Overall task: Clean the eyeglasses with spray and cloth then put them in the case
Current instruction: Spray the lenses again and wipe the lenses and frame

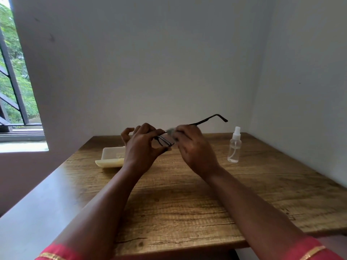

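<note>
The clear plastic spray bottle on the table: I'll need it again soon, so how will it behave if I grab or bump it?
The clear plastic spray bottle looks tall and narrow and stands upright on the wooden table, so a sideways bump would probably tip it. It seems nearly empty, so likely light. Its round body may roll if it falls.

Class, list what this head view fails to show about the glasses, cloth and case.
- Glasses: lenses mostly hidden by both hands.
- Cloth: blurred, mostly covered by the right hand.
- Case: right end hidden behind the left hand.
</note>
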Demonstrator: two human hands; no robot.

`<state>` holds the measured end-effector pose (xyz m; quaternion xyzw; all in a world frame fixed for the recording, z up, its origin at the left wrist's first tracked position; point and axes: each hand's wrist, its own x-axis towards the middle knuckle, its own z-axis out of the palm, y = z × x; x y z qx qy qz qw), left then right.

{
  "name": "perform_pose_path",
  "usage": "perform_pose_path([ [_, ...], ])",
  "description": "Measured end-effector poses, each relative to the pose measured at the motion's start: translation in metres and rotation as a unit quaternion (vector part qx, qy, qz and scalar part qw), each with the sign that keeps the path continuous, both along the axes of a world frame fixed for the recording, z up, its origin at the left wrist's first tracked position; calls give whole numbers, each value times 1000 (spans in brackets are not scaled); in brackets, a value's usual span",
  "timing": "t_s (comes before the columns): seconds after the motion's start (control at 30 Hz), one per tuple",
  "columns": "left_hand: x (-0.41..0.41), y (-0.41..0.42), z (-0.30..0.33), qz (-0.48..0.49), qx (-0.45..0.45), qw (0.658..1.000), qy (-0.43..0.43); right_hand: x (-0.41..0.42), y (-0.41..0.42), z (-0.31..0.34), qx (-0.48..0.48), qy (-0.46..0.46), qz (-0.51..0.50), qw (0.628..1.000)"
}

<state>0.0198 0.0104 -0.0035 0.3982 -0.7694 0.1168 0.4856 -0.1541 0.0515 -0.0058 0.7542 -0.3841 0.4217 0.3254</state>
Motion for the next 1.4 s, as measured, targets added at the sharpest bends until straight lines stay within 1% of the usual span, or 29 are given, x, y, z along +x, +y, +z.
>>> perform_pose_path([
  [0.07, 1, -1, 0, 2, 2, 1000, 9, -9, 0, 3, -29, -40, -49, 998],
  [0.13, 3, -3, -1, -6, 6, 1000, 18, -21, -4, 2, -24, -62, -96, 993],
  [0.2, 4, -3, -1, -15, 6, 1000, 20, -29, -7, -1, -11, -71, -115, 991],
  [0.27, 3, -3, -1, -22, 4, 1000, 16, -29, -6, -2, -9, -76, -102, 992],
  [0.33, 1, -1, -1, -27, 4, 1000, 7, -23, -5, -1, 0, -78, -68, 995],
  [0.43, 2, -2, -1, -35, 10, 999, -7, -17, -4, -1, 28, -50, -42, 997],
  [0.6, 5, -5, -2, -28, 7, 1000, 9, -22, -6, -2, 45, -58, -64, 995],
  [0.77, 2, -5, -2, -23, -5, 1000, 4, -27, -6, -1, 4, -87, -106, 991],
  [0.83, 1, -4, -2, -36, 1, 999, -1, -28, -5, -1, -2, -90, -94, 991],
  [0.93, 2, -4, -1, -54, 9, 998, -8, -27, -4, -2, 31, -65, -50, 996],
  [1.0, 3, -4, -1, -49, 2, 999, -15, -26, -4, -2, 50, -48, -41, 997],
  [1.17, 5, -6, 0, -9, -16, 1000, 4, -26, -4, -1, 46, -55, -75, 995],
  [1.3, 4, -6, -2, -40, 9, 999, -7, -30, -6, -1, 30, -59, -91, 994],
  [1.4, 2, -6, -4, -55, 19, 998, -14, -31, -6, -1, 23, -71, -77, 994],
])
